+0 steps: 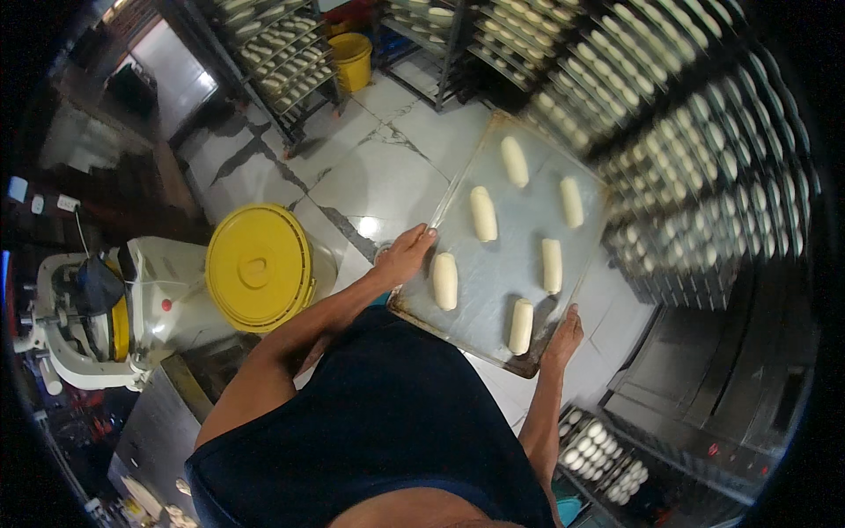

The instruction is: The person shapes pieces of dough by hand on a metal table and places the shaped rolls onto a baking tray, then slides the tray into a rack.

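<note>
A metal baking tray (493, 304) is held out before me at a slant, its far end close to the racks at the right. Several pale dough rolls lie on it in two rows, among them a near-left roll (445, 282) and a near-right roll (521, 326). My left hand (410, 255) grips the tray's left edge, thumb on the rim. On the opposite edge, near the closest corner, is my right hand (563, 338), closed around the side. The fingers of both hands are partly hidden beneath the tray.
Tall racks (651, 114) full of dough trays line the right and back. Another loaded rack (290, 70) stands far left of centre. A yellow-lidded bucket (255, 267) and a cream-coloured machine (172, 286) are at my left. More dough pieces (591, 449) sit low at the right.
</note>
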A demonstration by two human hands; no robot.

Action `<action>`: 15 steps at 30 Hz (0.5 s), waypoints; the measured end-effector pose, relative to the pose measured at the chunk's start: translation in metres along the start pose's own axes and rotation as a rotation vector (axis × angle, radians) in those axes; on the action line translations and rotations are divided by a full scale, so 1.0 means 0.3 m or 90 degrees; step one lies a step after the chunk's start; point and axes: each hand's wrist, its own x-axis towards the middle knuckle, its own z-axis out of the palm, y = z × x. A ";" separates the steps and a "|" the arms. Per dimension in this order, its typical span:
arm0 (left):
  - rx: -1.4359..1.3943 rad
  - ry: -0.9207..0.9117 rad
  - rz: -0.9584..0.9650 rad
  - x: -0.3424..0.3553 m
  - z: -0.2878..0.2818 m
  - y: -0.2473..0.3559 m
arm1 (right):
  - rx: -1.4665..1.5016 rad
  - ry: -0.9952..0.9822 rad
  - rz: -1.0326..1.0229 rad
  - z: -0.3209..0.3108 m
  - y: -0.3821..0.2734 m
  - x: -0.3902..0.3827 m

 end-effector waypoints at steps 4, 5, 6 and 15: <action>-0.055 0.051 0.033 0.136 -0.137 -0.059 | -0.062 -0.074 0.003 0.220 -0.032 0.147; -0.043 0.083 0.064 0.173 -0.173 -0.075 | -0.077 -0.088 0.004 0.286 -0.036 0.177; -0.031 0.106 0.087 0.195 -0.207 -0.057 | -0.033 -0.110 0.037 0.347 -0.054 0.179; 0.067 0.184 -0.021 0.545 -0.568 0.013 | -0.038 -0.206 0.118 0.901 -0.094 0.511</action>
